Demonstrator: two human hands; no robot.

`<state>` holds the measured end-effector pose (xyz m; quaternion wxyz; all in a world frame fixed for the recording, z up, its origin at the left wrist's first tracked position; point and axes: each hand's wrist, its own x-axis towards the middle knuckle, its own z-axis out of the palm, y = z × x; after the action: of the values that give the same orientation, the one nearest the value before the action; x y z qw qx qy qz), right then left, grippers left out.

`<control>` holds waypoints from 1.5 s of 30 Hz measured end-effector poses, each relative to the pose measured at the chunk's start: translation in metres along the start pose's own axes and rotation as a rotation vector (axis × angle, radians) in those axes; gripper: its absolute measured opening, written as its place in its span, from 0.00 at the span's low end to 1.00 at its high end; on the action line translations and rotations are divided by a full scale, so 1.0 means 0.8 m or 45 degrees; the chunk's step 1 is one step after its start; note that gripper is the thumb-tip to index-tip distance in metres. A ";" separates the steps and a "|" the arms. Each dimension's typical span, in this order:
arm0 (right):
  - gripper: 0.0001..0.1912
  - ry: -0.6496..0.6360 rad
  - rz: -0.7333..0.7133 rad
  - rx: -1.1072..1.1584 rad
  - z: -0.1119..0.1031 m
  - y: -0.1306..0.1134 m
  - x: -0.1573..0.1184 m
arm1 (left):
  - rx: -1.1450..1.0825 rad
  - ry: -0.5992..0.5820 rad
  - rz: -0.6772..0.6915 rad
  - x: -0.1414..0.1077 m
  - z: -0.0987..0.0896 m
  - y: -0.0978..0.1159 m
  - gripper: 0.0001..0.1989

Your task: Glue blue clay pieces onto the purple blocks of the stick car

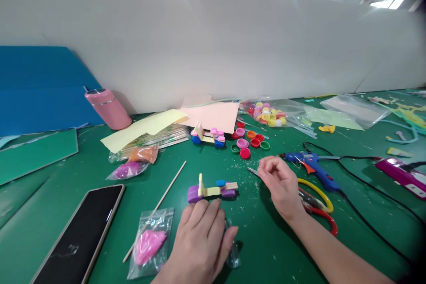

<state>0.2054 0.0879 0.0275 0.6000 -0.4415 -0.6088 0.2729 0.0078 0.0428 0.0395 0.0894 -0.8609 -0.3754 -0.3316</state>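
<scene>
Rests palm down at bottom centre with the left hand [199,242], fingers loosely bent; cannot tell whether gripping anything. Beside those fingertips, at centre, lies a small toy-like vehicle with purple wheels and a cream body [211,192]. Pinches narrow with the right hand [282,186], right of centre, at a thin grey metal tip [253,171]; cannot tell whether gripping it. Suggests, by judgement, fine handwork on small parts, calling for light, exact fingertips. Near the right wrist, shows yellow-and-red looped handles [322,193]; beyond, a blue glue gun [321,176].
</scene>
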 end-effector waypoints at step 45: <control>0.19 -0.019 -0.125 -0.418 -0.009 -0.019 0.017 | 0.011 0.171 -0.126 0.006 -0.007 -0.001 0.04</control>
<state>0.2107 0.0912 0.0480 0.5279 -0.5014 -0.6704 0.1433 0.0068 0.0439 0.0463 0.1017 -0.8167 -0.4121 -0.3910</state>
